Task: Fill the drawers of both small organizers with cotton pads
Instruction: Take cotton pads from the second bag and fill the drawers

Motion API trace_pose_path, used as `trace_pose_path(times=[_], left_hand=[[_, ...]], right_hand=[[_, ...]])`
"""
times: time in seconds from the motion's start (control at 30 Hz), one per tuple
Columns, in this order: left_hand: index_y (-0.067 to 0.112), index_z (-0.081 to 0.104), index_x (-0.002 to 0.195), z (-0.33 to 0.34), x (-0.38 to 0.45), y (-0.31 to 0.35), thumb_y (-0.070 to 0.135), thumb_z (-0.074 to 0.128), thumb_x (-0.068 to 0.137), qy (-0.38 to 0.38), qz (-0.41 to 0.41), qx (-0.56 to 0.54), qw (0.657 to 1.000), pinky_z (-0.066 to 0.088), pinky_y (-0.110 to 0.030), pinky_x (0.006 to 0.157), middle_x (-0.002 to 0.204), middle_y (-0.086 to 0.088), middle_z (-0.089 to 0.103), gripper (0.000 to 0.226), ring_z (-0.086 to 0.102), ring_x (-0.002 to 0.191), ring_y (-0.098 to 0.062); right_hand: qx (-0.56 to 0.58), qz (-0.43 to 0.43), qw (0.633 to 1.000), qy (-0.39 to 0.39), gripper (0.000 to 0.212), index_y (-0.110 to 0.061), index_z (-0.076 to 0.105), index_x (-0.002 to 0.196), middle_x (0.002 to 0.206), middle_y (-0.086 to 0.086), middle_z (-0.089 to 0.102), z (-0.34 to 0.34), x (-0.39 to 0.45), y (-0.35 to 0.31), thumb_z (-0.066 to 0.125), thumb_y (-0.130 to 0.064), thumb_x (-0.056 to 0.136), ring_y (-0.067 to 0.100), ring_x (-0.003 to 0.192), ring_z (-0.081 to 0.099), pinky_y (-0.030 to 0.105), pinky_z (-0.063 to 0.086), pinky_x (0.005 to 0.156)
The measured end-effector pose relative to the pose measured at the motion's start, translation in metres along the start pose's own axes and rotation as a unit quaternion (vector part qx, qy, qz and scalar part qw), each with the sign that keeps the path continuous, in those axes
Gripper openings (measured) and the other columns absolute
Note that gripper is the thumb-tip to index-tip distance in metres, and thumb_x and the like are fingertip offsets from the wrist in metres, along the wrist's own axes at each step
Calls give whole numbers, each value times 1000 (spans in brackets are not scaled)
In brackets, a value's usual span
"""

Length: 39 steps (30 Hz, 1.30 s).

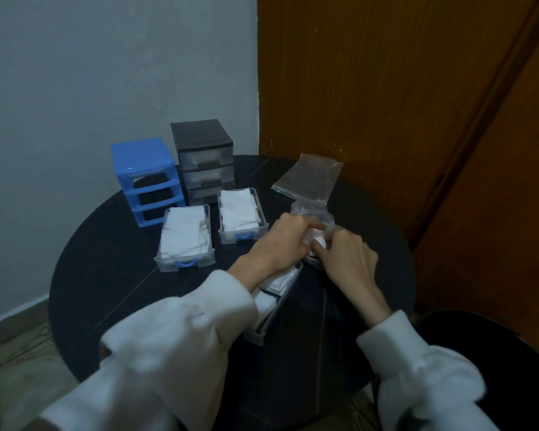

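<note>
Hands [316, 244] gripping cotton pads [319, 241], plastic bag [313, 213]

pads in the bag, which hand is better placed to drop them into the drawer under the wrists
Left. The left hand lies directly over the near drawer, gripping cotton pads with the right hand at the bag. The right hand sits beside the drawer and would better steady the bag.

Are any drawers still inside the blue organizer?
No: the blue organizer shows three empty slots, and two filled drawers sit out on the table.
</note>
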<state>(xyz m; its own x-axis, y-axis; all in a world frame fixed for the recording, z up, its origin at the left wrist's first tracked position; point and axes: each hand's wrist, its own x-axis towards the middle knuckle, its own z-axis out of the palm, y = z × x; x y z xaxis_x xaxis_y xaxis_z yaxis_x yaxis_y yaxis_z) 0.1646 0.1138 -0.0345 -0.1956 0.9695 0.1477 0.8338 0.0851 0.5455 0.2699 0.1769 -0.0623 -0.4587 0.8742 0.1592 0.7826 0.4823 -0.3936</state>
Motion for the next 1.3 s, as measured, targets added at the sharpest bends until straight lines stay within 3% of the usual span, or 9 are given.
trace_pose_path(times=[0.13, 0.3, 0.53, 0.6, 0.77, 0.87, 1.0, 1.13, 1.3], left_hand=[[17, 53, 132, 2, -3, 0, 2, 61, 84, 4, 1, 7, 1000, 39, -29, 104, 134, -9, 55, 51, 48, 126, -19], [16, 53, 132, 1, -5, 1, 3, 62, 83, 7, 12, 11, 1000, 35, -24, 102, 133, -8, 56, 51, 49, 125, -18], [15, 48, 136, 1, -3, -1, 3, 65, 81, 10, 9, 33, 999, 38, -26, 100, 134, -9, 55, 59, 50, 123, -19], [14, 47, 137, 1, -3, -2, 4, 66, 81, 8, 10, 32, 999, 40, -28, 102, 133, -10, 55, 60, 50, 123, -20], [12, 49, 134, -3, -3, -3, 8, 71, 79, 18, 11, 16, 1000, 48, -26, 90, 125, -11, 60, 59, 60, 109, -21], [13, 52, 130, -4, -5, -3, 9, 71, 80, 22, 16, -8, 1000, 49, -20, 78, 121, -9, 62, 54, 66, 95, -19], [14, 54, 127, -5, -4, -4, 7, 70, 79, 15, 3, -30, 999, 46, -15, 76, 120, -7, 62, 52, 64, 98, -17], [21, 52, 130, -6, -6, -5, 10, 72, 75, -14, 15, -44, 999, 40, -14, 79, 120, -1, 60, 59, 55, 102, -6], [29, 56, 125, -7, -9, -2, 6, 64, 76, -35, 17, -69, 997, 50, -24, 79, 123, 2, 59, 55, 59, 97, -11]], right_hand=[[21, 9, 998, -57, 26, -16, 57, 108, 110, 5, 59, -2, 2, 0, 53, -36, 92, 22, 98, 58, 31, 40, 72], [52, 13, 994, -100, 13, -20, 51, 93, 106, 4, 57, -6, 2, 0, 54, -33, 93, 20, 97, 56, 31, 39, 72], [151, -9, 987, -61, 18, -17, 58, 102, 93, -1, 56, -5, -4, 6, 62, -24, 87, 13, 82, 55, 27, 45, 67], [194, -20, 980, -32, 17, -16, 60, 95, 91, 0, 60, -5, -5, 10, 68, -18, 80, 11, 78, 56, 27, 49, 67], [200, -137, 968, 66, 24, -19, 56, 83, 84, -2, 57, -13, -12, 23, 70, -4, 70, 9, 75, 51, 10, 37, 61], [159, -212, 962, 65, 29, -22, 55, 91, 89, -7, 54, -20, -16, 30, 70, -4, 73, 3, 80, 49, 13, 40, 67], [161, -252, 952, 59, 35, -24, 53, 97, 97, -10, 54, -25, -19, 39, 67, 1, 76, 0, 87, 53, 18, 47, 74], [133, -250, 958, 54, 37, -30, 51, 92, 94, -12, 52, -22, -17, 47, 67, 1, 77, -2, 85, 48, 12, 40, 71], [196, -223, 955, 3, 23, -30, 56, 96, 96, -9, 58, -23, -18, 51, 63, -13, 83, 1, 87, 55, 26, 49, 75]])
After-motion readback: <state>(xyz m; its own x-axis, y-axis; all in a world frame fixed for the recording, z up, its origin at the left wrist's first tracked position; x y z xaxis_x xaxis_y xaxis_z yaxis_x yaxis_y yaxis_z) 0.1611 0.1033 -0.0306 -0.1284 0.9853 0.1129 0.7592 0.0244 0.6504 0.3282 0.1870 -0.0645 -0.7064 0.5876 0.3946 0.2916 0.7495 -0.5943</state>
